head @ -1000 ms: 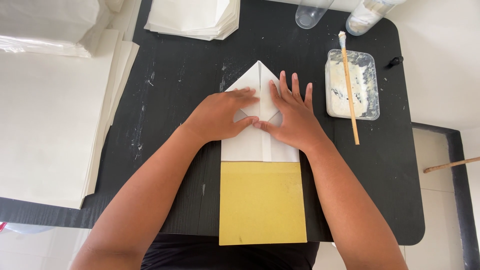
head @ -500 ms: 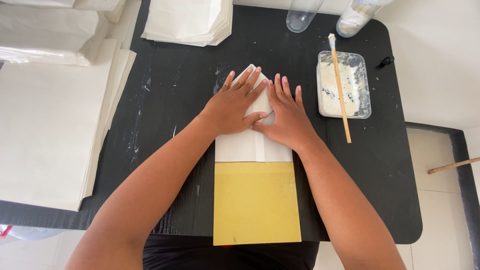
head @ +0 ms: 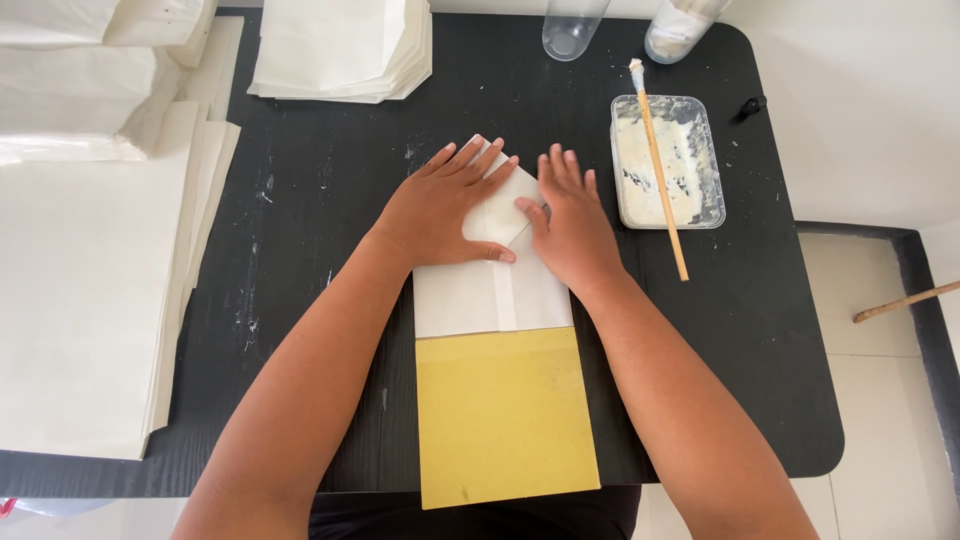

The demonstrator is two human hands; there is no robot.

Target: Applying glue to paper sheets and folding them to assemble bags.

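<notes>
White paper [head: 490, 295]: folded, frame centre, on yellow board [head: 505, 415].
Hands: left hand [head: 440, 215], right hand [head: 572, 225] pressing flat, fingers spread.
Risk: uneven pressure may skew crease.

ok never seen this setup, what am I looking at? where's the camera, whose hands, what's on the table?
There is no machine: one camera sits on a person's head and looks down at their two bare hands. Both press flat on a folded white paper piece with a pointed top, lying on a black table. The left hand and right hand grip nothing; they only press the folds. A yellow board lies under the paper's near end. To the right is a clear tray of white paste with a wooden brush across it. Stacks of white paper sit at the far and left sides.
</notes>
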